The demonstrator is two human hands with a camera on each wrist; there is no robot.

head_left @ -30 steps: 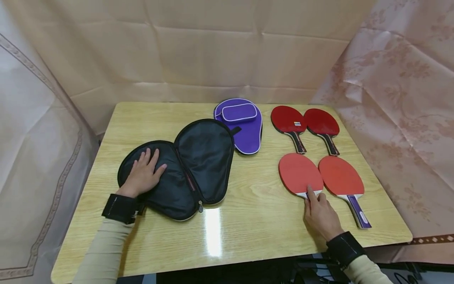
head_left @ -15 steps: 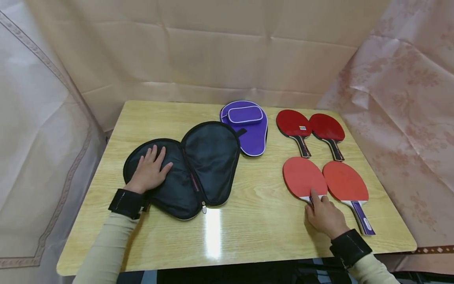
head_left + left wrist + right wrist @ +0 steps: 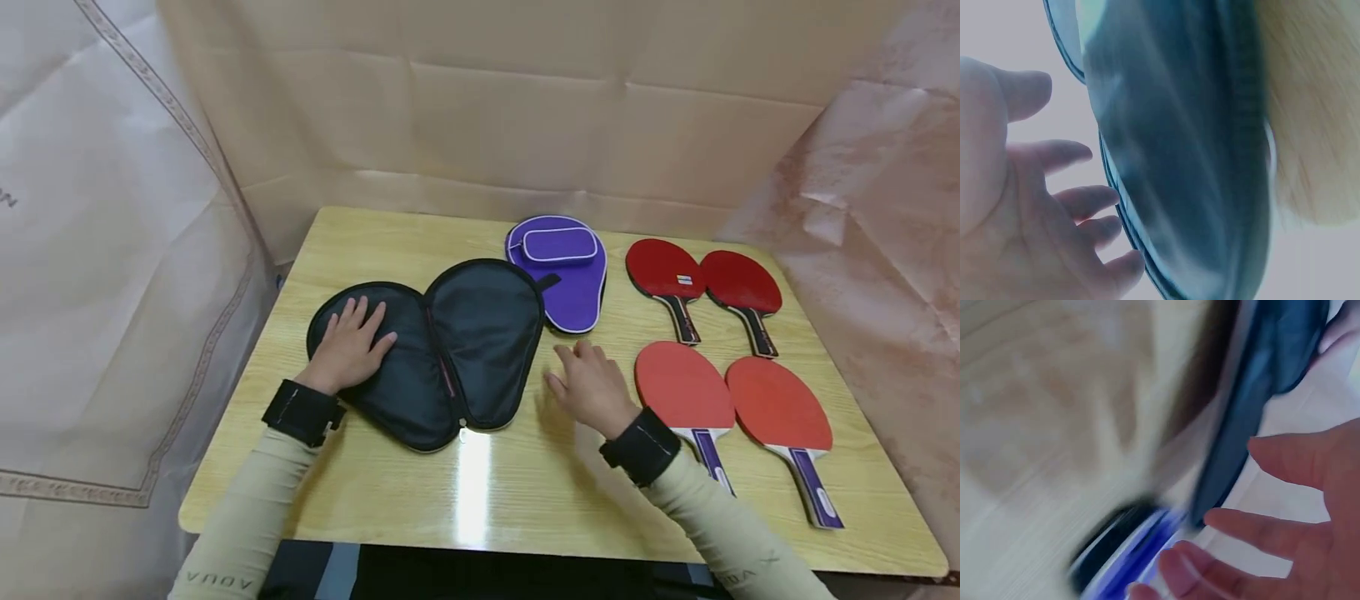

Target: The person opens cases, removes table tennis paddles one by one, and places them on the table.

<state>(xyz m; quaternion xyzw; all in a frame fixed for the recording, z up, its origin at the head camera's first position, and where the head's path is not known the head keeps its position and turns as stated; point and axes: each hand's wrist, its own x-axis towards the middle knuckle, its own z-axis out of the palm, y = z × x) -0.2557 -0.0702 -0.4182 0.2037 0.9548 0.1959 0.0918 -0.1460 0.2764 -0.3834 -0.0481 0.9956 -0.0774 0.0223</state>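
Note:
A black zip case (image 3: 480, 333) lies unfolded on the table, its two rounded halves side by side. My left hand (image 3: 347, 348) rests on its left half with fingers spread. Just right of the case, my right hand (image 3: 592, 387) is over the table with nothing in it, fingers loosely bent. In the right wrist view its thumb and fingers (image 3: 1254, 531) are apart, near the case's edge. Two light red table tennis paddles with purple handles lie to the right, the nearer paddle (image 3: 684, 387) partly behind the right forearm, the other paddle (image 3: 780, 404) beside it.
A purple paddle case (image 3: 577, 296) with a small pocket lies behind the black case, which overlaps it in the head view. Two dark red paddles with black handles, a left one (image 3: 663, 267) and a right one (image 3: 742, 283), lie at the back right. Curtains (image 3: 510, 125) hang around the table.
My right hand has let go of the light red paddle's handle and moved left toward the black case. The left hand stays on the case. The head view has shifted left.

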